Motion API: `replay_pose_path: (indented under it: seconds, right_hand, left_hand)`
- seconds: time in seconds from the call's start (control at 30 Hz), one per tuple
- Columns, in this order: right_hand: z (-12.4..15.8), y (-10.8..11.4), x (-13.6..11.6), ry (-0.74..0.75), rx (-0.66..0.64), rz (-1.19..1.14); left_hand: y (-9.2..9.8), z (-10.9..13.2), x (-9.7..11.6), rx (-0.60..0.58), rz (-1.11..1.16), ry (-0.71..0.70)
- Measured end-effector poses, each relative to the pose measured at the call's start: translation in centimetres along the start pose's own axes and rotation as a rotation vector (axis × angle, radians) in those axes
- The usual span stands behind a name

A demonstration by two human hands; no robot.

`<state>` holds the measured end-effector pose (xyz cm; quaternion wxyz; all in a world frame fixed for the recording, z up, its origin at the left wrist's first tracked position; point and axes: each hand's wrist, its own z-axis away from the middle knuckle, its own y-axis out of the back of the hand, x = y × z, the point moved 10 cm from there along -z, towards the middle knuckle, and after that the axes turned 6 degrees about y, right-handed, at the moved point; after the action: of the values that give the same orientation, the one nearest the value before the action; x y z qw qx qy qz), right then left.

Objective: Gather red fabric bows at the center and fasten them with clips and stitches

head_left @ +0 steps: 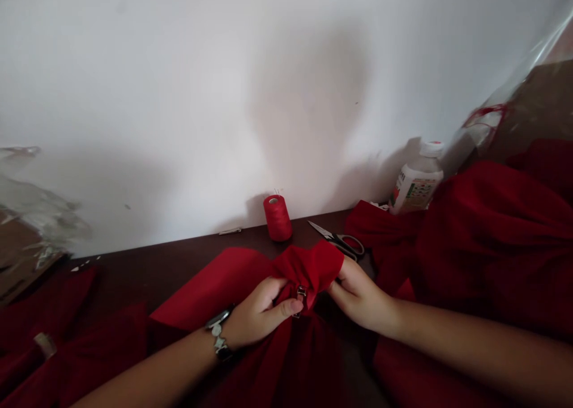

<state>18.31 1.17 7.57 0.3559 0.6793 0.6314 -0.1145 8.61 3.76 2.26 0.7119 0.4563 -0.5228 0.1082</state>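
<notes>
The left hand [257,312] and right hand [360,297] come together just apart, fingers curled closed in a pinching grip, with the left thumb [289,308] pointing toward the right hand. The left forearm [150,369] slants in from the lower left, the right forearm [483,348] from the right.

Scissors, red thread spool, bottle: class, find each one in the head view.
Scissors [351,244], head view, finger loop.
Red thread spool [277,219], head view, wound thread.
Bottle [416,187], head view, printed label.
</notes>
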Motion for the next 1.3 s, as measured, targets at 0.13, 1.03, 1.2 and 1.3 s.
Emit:
replay_pose_path:
  seconds: [0.13,1.03,1.2,1.3]
  right_hand:
    - [0.3,-0.1,0.1,0.017,-0.008,0.015]
    - [0.2,-0.1,0.9,0.035,-0.067,-0.046]
    - [0.2,0.2,0.4,0.054,-0.028,-0.001]
    - [0.5,-0.2,2.5,-0.133,-0.031,-0.089]
  left_hand:
    - [-0.3,-0.2,0.3,-0.028,0.008,-0.026]
    - [-0.8,-0.4,1.0,-0.095,0.007,-0.098]
    - [-0.6,-0.3,0.8,-0.040,-0.017,-0.087]
    - [0.4,-0.1,0.4,0.079,-0.048,-0.073]
